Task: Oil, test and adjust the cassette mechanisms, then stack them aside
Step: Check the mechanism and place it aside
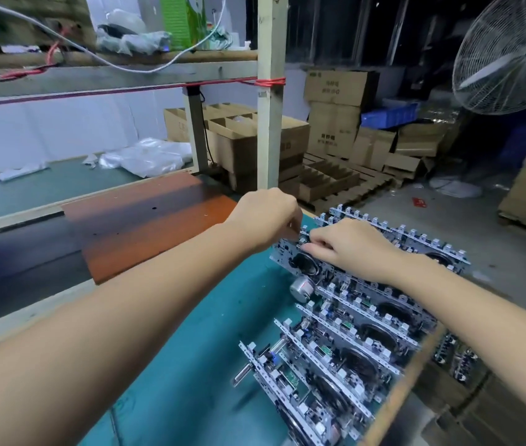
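Teal matting (190, 333) covers the workbench, and along its right edge stand rows of cassette mechanisms (351, 342), metal frames packed close, one behind the other, each with a black flywheel and a strip of white key tabs along its upper rail. At the far end of the rows one cassette mechanism (290, 257) lies tilted on top of its neighbours, a small silver motor (300, 286) showing just beneath its near corner. Both hands meet at this mechanism's upper edge. The left hand (264, 214) comes over from the left with its fingers curled down, pinching a small metal part at the rail. The right hand (351, 246) lies across the frame, its fingertips curled and pinching at the same spot, just beside the left fingertips. What exactly sits between the fingers is too small to tell. Left of the mat lies a reddish-brown board (145, 220). A wooden post (269, 107) rises behind the hands, bound with red cord. Beyond it stand cardboard boxes (335, 117), and a wire-caged fan (509, 53) is at the upper right.
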### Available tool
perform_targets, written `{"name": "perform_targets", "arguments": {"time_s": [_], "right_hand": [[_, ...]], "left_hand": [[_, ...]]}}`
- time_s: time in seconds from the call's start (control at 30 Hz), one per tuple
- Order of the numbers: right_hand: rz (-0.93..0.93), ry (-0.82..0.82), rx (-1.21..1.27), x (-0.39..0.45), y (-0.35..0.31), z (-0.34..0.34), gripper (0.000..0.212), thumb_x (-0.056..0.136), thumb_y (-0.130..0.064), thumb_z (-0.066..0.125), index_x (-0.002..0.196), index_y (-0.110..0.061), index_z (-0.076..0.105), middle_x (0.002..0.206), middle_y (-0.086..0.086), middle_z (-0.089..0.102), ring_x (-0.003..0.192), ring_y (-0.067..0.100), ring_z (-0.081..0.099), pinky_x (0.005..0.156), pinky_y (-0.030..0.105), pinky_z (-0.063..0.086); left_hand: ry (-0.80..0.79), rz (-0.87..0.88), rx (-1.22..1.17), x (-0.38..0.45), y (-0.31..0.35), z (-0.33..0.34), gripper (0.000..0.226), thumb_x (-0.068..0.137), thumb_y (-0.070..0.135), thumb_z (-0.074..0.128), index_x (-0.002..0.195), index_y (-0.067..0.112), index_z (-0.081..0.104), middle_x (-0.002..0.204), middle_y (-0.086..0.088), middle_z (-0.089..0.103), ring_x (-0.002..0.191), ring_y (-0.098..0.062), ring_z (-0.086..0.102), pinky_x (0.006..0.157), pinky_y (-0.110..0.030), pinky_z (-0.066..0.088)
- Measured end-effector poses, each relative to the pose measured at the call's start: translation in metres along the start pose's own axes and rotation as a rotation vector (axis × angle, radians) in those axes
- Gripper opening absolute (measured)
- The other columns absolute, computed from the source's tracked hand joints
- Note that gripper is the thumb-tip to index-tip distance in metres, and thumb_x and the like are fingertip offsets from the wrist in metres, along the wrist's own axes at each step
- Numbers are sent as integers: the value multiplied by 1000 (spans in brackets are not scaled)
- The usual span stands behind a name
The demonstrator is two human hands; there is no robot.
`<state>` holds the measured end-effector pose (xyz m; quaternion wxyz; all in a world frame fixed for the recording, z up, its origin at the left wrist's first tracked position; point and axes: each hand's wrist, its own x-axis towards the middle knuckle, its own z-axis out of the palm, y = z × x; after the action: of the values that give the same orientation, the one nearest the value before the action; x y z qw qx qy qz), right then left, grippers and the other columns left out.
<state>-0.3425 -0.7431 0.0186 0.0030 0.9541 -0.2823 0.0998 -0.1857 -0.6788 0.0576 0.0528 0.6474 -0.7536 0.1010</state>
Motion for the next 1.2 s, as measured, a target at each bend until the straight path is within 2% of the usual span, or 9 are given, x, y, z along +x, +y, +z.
{"name": "perform_targets", "arguments": {"time_s": [0.13, 0.3, 0.43, 0.53, 0.6, 0.73, 0.9, 1.07, 1.2], "right_hand": [[-38, -42, 12, 0, 0, -2, 46, 98, -41, 44, 59, -19, 33, 51, -4, 39, 48, 9, 36, 58, 34, 37], [-48, -97, -96, -3, 3, 3, 45, 98, -43, 42, 60, -20, 33, 52, -5, 39, 49, 8, 35, 53, 29, 31], [-32, -120, -142, -7, 12, 1, 43, 98, -44, 38, 62, -20, 36, 60, -5, 43, 63, 17, 47, 54, 28, 33], [-45, -100, -249, -10, 8, 1, 36, 100, -43, 34, 77, -20, 49, 76, -2, 55, 85, 20, 54, 71, 32, 45], [-81, -4, -415, -12, 1, 0, 36, 99, -45, 33, 100, -18, 56, 99, 2, 59, 100, 20, 49, 81, 30, 41], [-10, 129, -294, -24, -32, -11, 34, 96, -52, 36, 107, -22, 48, 103, -5, 51, 106, 16, 44, 73, 24, 31], [-145, 145, -29, -57, -119, -26, 23, 91, -55, 35, 96, -34, 41, 87, -15, 39, 97, 8, 43, 67, 22, 20], [-327, 191, 193, -88, -238, -19, 26, 82, -48, 37, 74, -28, 52, 65, -14, 53, 66, 8, 55, 52, 21, 35], [-590, -54, 429, -93, -330, 17, 19, 95, -46, 36, 96, -29, 45, 95, -11, 54, 94, 9, 49, 76, 24, 36]], "left_hand": [[-6, 3, -16, -5, -1, 2, 18, 88, 32, 65, 102, 23, 72, 101, -1, 70, 92, -21, 63, 68, -29, 44], [-39, -75, -143, -5, 5, 24, 18, 88, 30, 66, 102, 20, 72, 99, -2, 72, 92, -21, 63, 74, -29, 45], [-5, -79, -174, 5, 14, 31, 20, 88, 29, 66, 103, 18, 72, 100, -4, 71, 94, -22, 62, 73, -27, 43], [6, -68, -147, 8, 17, 33, 20, 90, 28, 63, 106, 19, 71, 104, -4, 70, 97, -23, 61, 77, -29, 44], [-16, -57, -168, 4, 16, 31, 22, 91, 27, 62, 110, 19, 69, 108, -4, 69, 101, -22, 60, 80, -30, 45], [31, -94, -265, -30, 11, 20, 30, 91, 25, 62, 121, 21, 61, 123, -2, 60, 110, -21, 55, 87, -32, 41], [149, -218, -339, -139, 3, -6, 20, 87, 32, 65, 107, 26, 67, 108, 8, 67, 99, -11, 58, 82, -24, 39], [286, -511, -412, -297, 6, -24, 13, 81, 44, 64, 86, 34, 68, 80, 22, 60, 78, 6, 51, 71, -18, 41], [305, -774, -390, -421, 18, -22, 25, 75, 54, 50, 76, 33, 64, 75, 24, 59, 74, 9, 50, 67, -11, 38]]}}
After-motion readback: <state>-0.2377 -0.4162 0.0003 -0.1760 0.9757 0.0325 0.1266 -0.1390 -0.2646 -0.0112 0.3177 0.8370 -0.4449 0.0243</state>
